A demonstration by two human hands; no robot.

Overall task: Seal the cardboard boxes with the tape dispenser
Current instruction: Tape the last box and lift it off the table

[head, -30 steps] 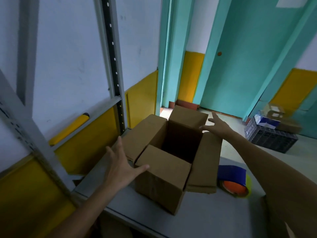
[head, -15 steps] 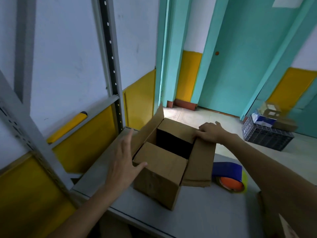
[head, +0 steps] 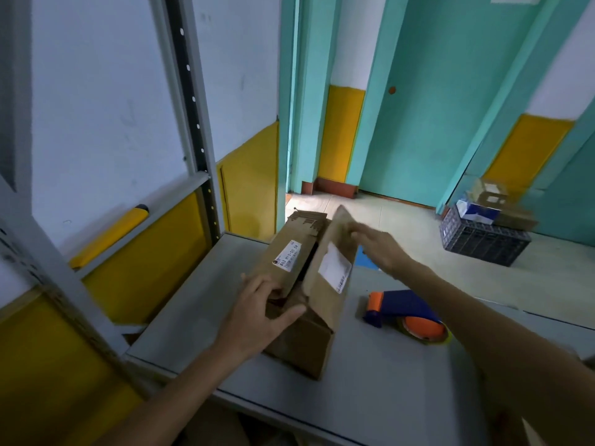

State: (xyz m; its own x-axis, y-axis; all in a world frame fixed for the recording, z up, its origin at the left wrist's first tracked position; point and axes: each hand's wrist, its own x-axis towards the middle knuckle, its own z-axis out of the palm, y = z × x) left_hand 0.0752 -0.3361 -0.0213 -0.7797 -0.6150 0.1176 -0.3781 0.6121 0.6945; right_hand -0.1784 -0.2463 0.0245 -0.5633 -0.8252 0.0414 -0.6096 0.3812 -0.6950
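Note:
A brown cardboard box stands on the grey table. Its two long flaps, each with a white label, are folded most of the way inward with a dark gap left between them. My left hand presses on the near end of the left flap with its fingers spread. My right hand, blurred, pushes the outer face of the right flap with straight fingers. The tape dispenser, blue with an orange roll hub, lies on the table to the right of the box, untouched.
A grey metal shelf frame stands at the left against a white and yellow wall. On the floor at the right sits a dark plastic crate with small boxes on it. Teal doors fill the background.
Both long flaps were open a second ago; my two hands have swung them inward over the opening. The end flap went down first under my right hand.

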